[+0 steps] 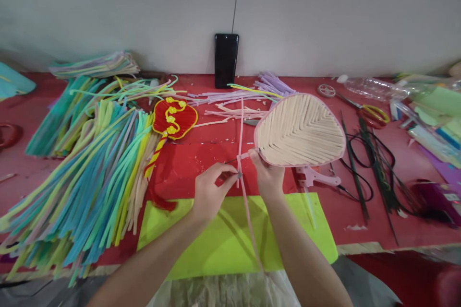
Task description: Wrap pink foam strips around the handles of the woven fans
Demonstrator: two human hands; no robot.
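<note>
Rightward, clear bottle (374, 88) sideways; right hand (268, 177) holds fan (300, 129)

One wide view looks out from the person's head, facing forward and down across the tabletop (201, 172) toward a pale wall (108, 9) beyond its far edge. The forearms (158, 254) rise from the bottom edge, and the fingers of the left hand (211, 192) and right hand (268, 180) lie near mid-frame, close to the camera. The tabletop's near edge crosses low in view.
</note>
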